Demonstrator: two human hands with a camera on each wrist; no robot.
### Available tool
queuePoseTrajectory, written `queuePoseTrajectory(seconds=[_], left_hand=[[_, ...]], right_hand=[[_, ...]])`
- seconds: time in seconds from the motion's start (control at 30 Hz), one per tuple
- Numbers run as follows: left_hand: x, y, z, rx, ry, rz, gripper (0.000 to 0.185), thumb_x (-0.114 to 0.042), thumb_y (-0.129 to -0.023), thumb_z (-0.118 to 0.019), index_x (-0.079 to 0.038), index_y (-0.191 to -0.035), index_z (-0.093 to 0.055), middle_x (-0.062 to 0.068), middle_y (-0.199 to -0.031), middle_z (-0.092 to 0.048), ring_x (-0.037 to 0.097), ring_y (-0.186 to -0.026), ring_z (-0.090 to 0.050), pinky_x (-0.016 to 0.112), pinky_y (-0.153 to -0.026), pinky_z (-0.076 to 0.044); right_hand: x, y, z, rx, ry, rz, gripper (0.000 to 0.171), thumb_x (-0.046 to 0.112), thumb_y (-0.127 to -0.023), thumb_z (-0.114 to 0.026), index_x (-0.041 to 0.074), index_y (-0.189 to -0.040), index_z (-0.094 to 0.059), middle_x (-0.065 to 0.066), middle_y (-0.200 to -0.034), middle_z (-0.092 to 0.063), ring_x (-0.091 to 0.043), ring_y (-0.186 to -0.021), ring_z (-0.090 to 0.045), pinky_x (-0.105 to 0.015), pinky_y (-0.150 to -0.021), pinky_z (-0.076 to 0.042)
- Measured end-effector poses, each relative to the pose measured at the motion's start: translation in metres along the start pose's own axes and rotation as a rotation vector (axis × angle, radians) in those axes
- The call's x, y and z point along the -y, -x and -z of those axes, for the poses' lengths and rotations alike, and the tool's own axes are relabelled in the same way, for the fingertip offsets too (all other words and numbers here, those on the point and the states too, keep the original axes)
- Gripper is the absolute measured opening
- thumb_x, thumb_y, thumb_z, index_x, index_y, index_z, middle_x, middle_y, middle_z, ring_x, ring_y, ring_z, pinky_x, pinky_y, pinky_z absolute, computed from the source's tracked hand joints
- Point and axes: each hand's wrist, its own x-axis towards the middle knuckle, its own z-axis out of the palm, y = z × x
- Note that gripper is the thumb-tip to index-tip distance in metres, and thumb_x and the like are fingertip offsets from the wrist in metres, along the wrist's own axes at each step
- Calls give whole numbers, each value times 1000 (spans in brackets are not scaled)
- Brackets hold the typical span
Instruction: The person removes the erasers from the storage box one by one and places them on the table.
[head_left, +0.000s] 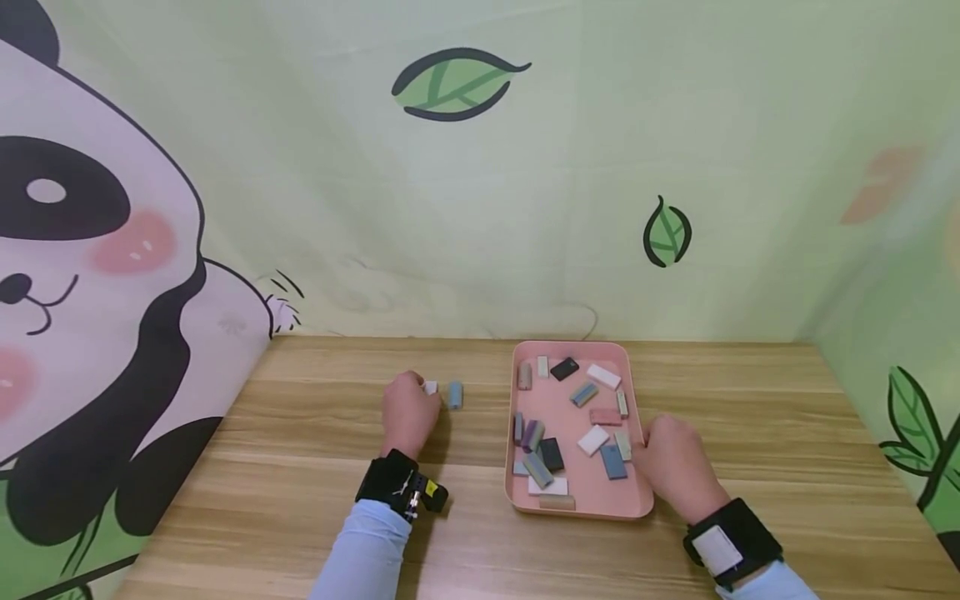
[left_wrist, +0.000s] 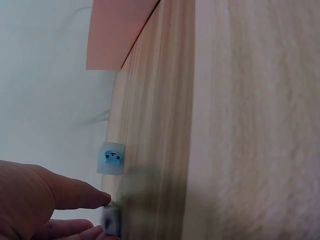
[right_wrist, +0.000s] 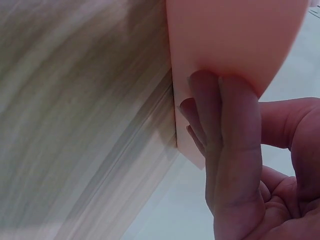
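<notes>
On table: tray, small blocks inside, thickest toward near-left corner. Left of tray: left hand, held block in grasp. Just right of held block, between left hand and tray: lone block. At tray's right wall, in near half, touching: right hand. Behind table, along far edge: backdrop.

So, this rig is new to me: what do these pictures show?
There's no machine: a person works bare-handed, with a camera on each wrist. The wide picture comes from a head camera; the other two come from the wrists. On the wooden table sits a pink tray of small blocks, with a blue block to its left. The left hand pinches a small white block, blurred in its wrist view. The right hand has fingers against the tray's outer wall.
</notes>
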Motion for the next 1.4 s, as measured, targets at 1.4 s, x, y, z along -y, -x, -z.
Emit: queuePoseTrajectory(seconds=[1.4], left_hand=[[-144,88,-37,266,-336,-896,81,-42,-71,-75,-33,-140,-34,1,-144,-34,26,-135,-28,53,-108,-27]], right_hand=[[-4,-2,-1,-16,-10,17,22,9,-84,-57,5,-63,-60,-4,-55,-50,-16,-47,-49,-26,-43,-35]])
